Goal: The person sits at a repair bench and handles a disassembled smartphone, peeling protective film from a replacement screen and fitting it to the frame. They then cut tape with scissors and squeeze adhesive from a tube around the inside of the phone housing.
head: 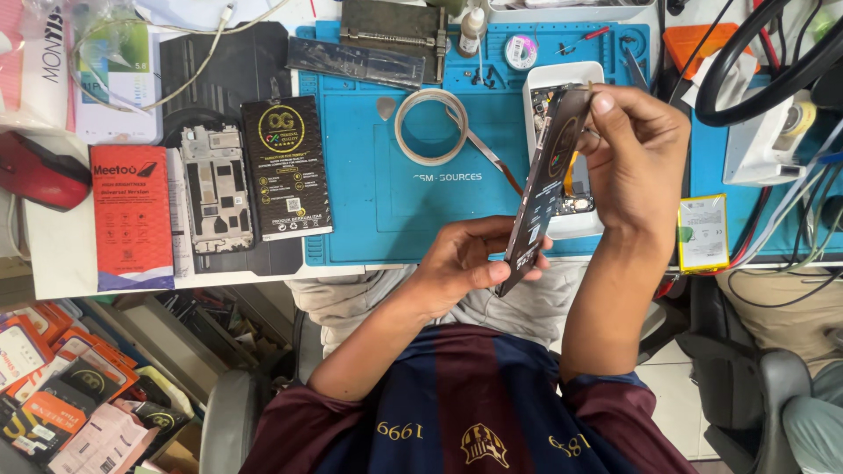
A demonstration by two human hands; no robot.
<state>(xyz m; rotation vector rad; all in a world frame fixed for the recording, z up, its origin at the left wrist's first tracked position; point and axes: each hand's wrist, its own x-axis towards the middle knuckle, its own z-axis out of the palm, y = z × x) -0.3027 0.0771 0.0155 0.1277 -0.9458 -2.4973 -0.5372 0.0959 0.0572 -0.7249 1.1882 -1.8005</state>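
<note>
Both hands up over the blue work mat [395,211], sharing one thing: a thin dark phone screen panel [544,175], held edge-on and tilted, raised above the mat in front of an opened white phone [562,149] lying on it.

Left hand [461,263] closed round the panel's lower end, thumb across the front face, fingers curled behind. Right hand [632,154] pinching the upper end, fingertips tight on the top corner, nothing else in it.

Handling, judged from looks: light, flat, stiff but brittle; glass face likely slick and quick to crack if bent or twisted. Thin flex tail possibly at one end, too small to confirm. Best taken by the long edges or the two short ends, as now, not by pressing on the middle of the face. Two-point hold keeps it from flexing.

Around: tape roll [432,125] on the mat, just left of the white phone; a bare phone frame [216,189] and a black box [285,167] side by side further left; red box [132,215] beside those; yellow battery [702,233] at right, near the right forearm. Red mouse [39,171] at far left edge.
</note>
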